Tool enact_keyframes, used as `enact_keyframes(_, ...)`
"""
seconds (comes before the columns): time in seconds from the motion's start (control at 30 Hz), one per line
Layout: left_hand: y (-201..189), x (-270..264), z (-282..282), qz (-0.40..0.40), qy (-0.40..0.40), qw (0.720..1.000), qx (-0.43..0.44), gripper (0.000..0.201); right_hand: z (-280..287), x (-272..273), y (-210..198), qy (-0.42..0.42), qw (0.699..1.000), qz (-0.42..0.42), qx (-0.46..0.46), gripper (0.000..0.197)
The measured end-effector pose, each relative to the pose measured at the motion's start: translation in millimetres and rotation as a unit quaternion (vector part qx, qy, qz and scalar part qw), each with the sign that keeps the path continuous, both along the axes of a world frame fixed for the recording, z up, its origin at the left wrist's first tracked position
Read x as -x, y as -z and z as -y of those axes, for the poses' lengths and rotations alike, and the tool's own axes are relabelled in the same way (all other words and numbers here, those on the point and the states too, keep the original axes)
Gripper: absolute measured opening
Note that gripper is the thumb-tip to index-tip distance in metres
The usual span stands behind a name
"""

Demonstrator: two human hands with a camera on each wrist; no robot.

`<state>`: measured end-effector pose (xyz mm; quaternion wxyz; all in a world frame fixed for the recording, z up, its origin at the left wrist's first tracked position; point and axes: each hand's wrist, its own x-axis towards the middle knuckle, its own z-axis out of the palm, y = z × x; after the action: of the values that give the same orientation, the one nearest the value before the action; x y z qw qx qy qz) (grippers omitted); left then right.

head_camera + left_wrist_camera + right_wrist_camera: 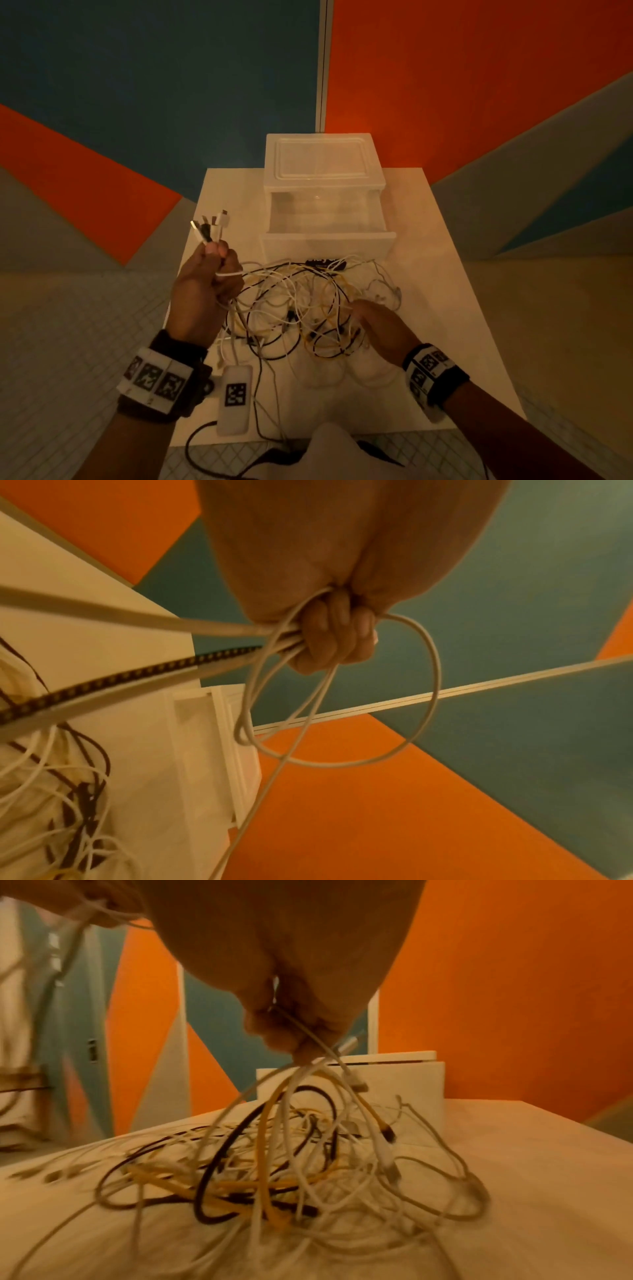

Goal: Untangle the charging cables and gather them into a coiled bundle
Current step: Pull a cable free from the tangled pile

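A tangle of white, black and yellow charging cables lies on the white table. My left hand is raised over the table's left side and grips several cables, their plug ends sticking up out of the fist. In the left wrist view the curled fingers clamp white strands and a braided black one, with a white loop hanging. My right hand is low at the right of the tangle; its fingers pinch several white and yellow strands lifted off the pile.
A translucent white drawer unit stands at the table's far end with its drawer pulled open. A white device with a marker and a black lead lies near the front edge. A small dark object sits before the drawer. Orange and teal walls surround.
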<state>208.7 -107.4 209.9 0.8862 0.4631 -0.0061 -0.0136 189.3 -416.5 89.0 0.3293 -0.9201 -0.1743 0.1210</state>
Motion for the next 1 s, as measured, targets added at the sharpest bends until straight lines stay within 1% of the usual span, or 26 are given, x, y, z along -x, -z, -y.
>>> enact_keyframes(0.03, -0.8, 0.6, -0.4, 0.005, -0.001, 1.0, 0.008, 0.028, 6.4, -4.9, 4.0, 0.017, 1.0, 0.01, 0.01, 0.027)
enact_keyframes(0.07, -2.4, 0.4, -2.5, 0.009, -0.003, 1.0, 0.023, 0.03, 13.6, -9.8, 8.0, 0.038, 0.999, 0.009, 0.014, 0.026)
enact_keyframes(0.13, -7.1, -0.1, -9.5, 0.01, 0.001, 0.999, 0.048, 0.033, 27.9, -18.2, 12.1, 0.082, 0.995, -0.023, 0.044, 0.033)
enact_keyframes(0.2, -7.1, 1.2, -11.3, 0.004, 0.005, 0.999, 0.032, 0.032, 36.8, -25.9, 14.4, 0.102, 0.987, -0.051, 0.109, 0.032)
enact_keyframes(0.27, -2.6, 5.3, -4.4, 0.001, 0.018, 1.0, 0.005, 0.028, 36.3, -32.2, 13.5, 0.115, 0.98, -0.08, 0.143, 0.029)
enact_keyframes(0.33, 2.5, 9.2, 4.2, 0.006, 0.037, 0.999, -0.01, 0.026, 33.6, -35.5, 10.3, 0.11, 0.979, -0.084, 0.15, 0.028)
enact_keyframes(0.43, 1.8, 11.3, 4.4, 0.006, 0.046, 0.999, -0.028, 0.025, 32.2, -31.5, 4.4, 0.094, 0.991, -0.035, 0.09, 0.03)
enact_keyframes(0.47, 0.3, 11.2, 2.1, 0.005, 0.04, 0.999, -0.033, 0.026, 33.0, -28.1, 3.6, 0.091, 0.992, -0.037, 0.075, 0.029)
enact_keyframes(0.53, -3.9, 11.6, -4.5, 0.007, 0.021, 0.999, -0.048, 0.029, 38.6, -13.1, 5.4, 0.078, 0.991, -0.072, 0.079, 0.024)
enact_keyframes(0.6, -7.7, 13.4, -11.1, 0.016, -0.012, 0.996, -0.082, 0.03, 48.4, 9.8, 10.4, 0.041, 0.986, -0.119, 0.108, 0.026)
enact_keyframes(0.67, -11.7, 16.5, -13.6, 0.033, -0.04, 0.99, -0.129, 0.028, 58.0, 38.3, 16.2, -0.02, 0.971, -0.193, 0.142, 0.025)
enact_keyframes(0.73, -13.8, 19.3, -12.1, 0.047, -0.051, 0.984, -0.165, 0.028, 65.3, 69.9, 20.7, -0.083, 0.941, -0.269, 0.187, 0.024)
enact_keyframes(0.77, -14.0, 19.6, -11.2, 0.047, -0.056, 0.982, -0.173, 0.028, 70.3, 86.9, 26.8, -0.093, 0.927, -0.295, 0.213, 0.026)
enact_keyframes(0.8, -13.9, 19.6, -10.9, 0.044, -0.06, 0.982, -0.173, 0.028, 75.0, 103.4, 34.2, -0.087, 0.913, -0.32, 0.237, 0.032)
enact_keyframes(0.87, -13.2, 18.7, -12.0, 0.03, -0.069, 0.983, -0.166, 0.029, 82.8, 130.2, 48.8, -0.055, 0.892, -0.354, 0.276, 0.058)
enact_keyframes(0.9, -12.4, 18.5, -12.4, 0.027, -0.07, 0.983, -0.168, 0.029, 85.0, 138.7, 54.4, -0.043, 0.887, -0.352, 0.294, 0.059)
enact_keyframes(0.93, -11.5, 18.8, -12.0, 0.028, -0.067, 0.982, -0.175, 0.028, 84.8, 143.8, 55.5, -0.038, 0.876, -0.362, 0.317, 0.055)
enact_keyframes(0.97, -10.2, 19.5, -11.2, 0.031, -0.059, 0.981, -0.184, 0.027, 84.8, 145.1, 52.5, -0.058, 0.861, -0.375, 0.34, 0.053)
enact_keyframes(1.0, -9.3, 21.1, -9.4, 0.031, -0.048, 0.979, -0.193, 0.026, 87.2, 143.5, 50.6, -0.062, 0.852, -0.384, 0.35, 0.053)
